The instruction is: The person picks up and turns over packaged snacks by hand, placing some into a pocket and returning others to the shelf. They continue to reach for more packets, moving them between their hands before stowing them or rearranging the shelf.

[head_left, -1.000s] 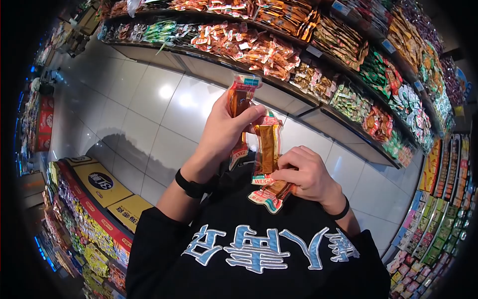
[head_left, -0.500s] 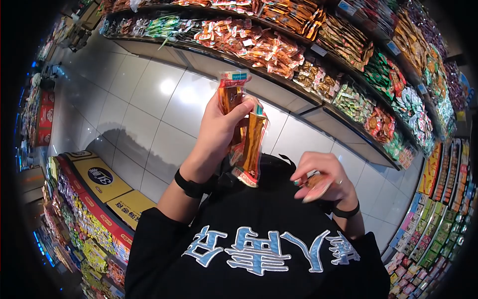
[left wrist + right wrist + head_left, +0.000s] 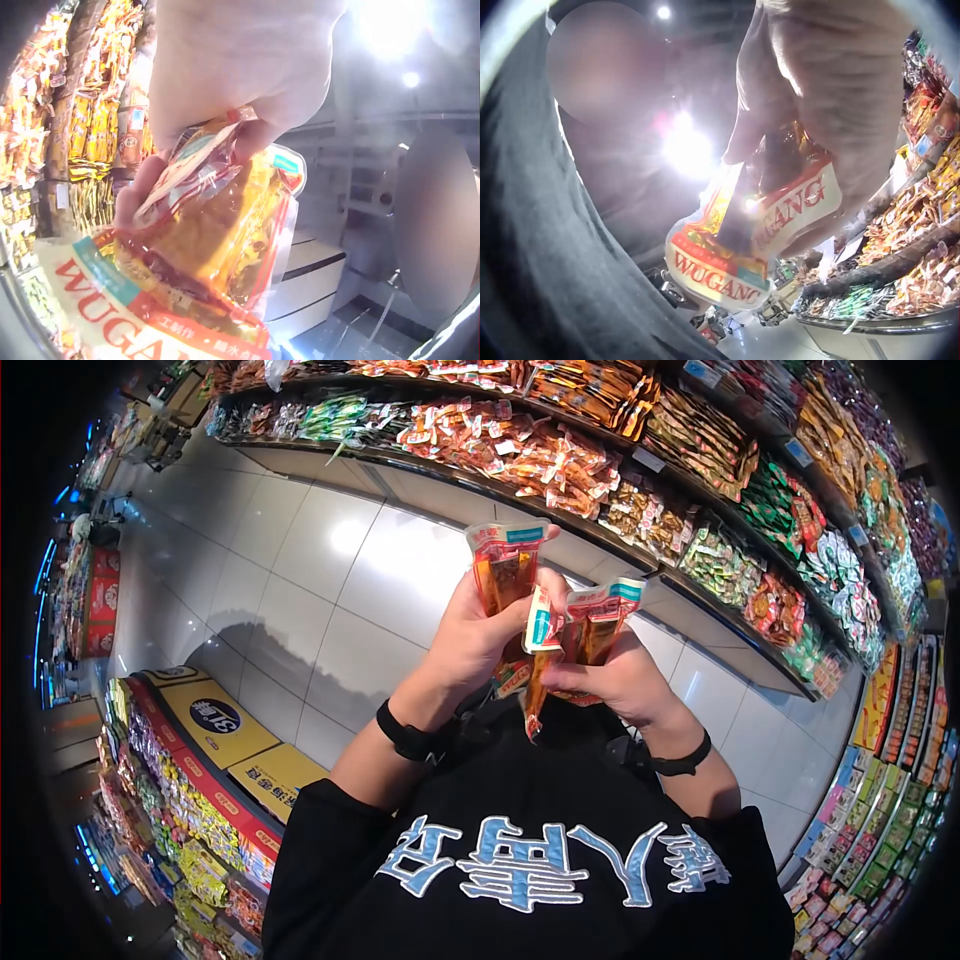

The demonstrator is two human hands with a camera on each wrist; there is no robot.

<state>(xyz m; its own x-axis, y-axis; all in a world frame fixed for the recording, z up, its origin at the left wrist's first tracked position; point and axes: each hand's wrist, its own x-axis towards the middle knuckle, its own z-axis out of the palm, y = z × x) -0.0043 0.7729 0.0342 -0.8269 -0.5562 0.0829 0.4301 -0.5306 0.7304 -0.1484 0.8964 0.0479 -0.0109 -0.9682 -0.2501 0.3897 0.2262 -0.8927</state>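
1. Snack aisle, chest height: my left hand (image 3: 468, 645) has its fingers curled round a tall snack packet (image 3: 503, 565), red and teal at the top, which stands upright above the thumb.
2. My right hand (image 3: 622, 682) pinches a second packet (image 3: 598, 622) of the same kind. Its top edge rises clear of the fingers, just beside the left thumb.
3. A third packet (image 3: 538, 635) hangs between the two hands, touching both. I cannot tell which fingers carry it.
4. On the right wrist view, the WUGANG lettering (image 3: 716, 276) shows on the packet ends below the fingers.
5. My judgement: three packets are gathered in hand, but not yet squared into one bundle or set down anywhere.
6. The shelves (image 3: 640, 460) of bagged snacks run beyond the fingertips, with the tiled floor (image 3: 300, 560) beneath.
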